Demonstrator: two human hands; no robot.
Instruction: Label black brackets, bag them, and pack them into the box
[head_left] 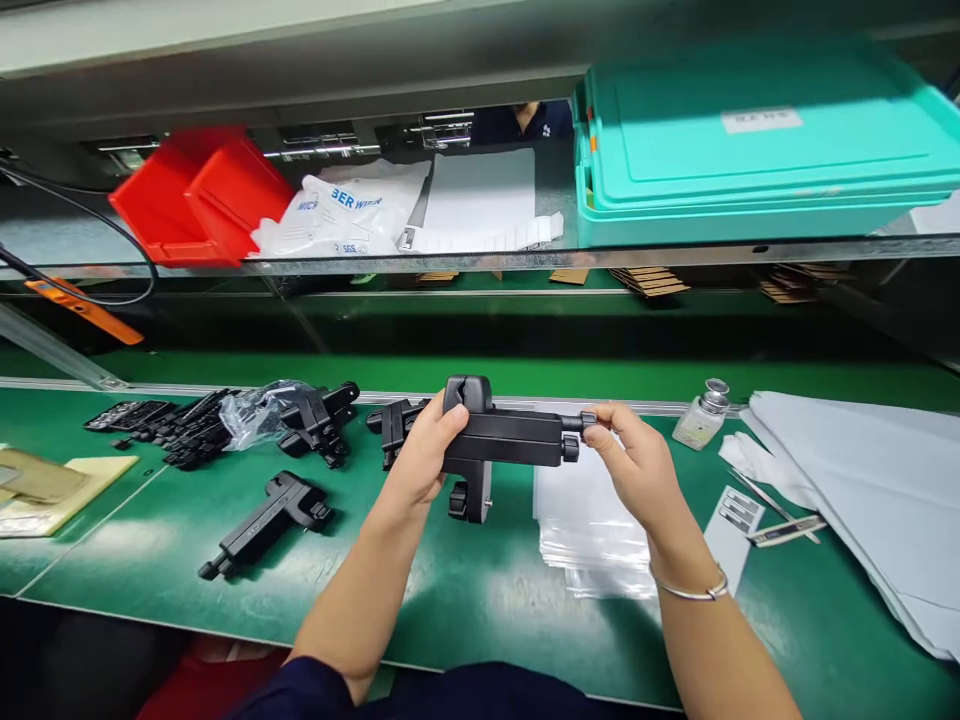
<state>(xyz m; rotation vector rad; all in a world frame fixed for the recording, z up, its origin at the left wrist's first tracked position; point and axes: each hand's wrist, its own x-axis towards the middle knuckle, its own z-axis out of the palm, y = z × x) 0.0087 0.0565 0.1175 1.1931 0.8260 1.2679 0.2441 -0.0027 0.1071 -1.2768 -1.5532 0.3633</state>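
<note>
Head view: green bench (480, 610) below shelf (480, 263); left grip (429, 445) closed round black clamp (517, 438), right grip (634, 455) pinching knob (588, 420).

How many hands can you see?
2: the left hand grips the black clamp; the right hand holds the knob at its end. The far person's hands are hidden.

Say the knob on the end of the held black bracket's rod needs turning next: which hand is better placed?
Probably the right hand: its fingertips are at the knob, while the left hand grips the black bracket toward its other end, steadying it.
</note>
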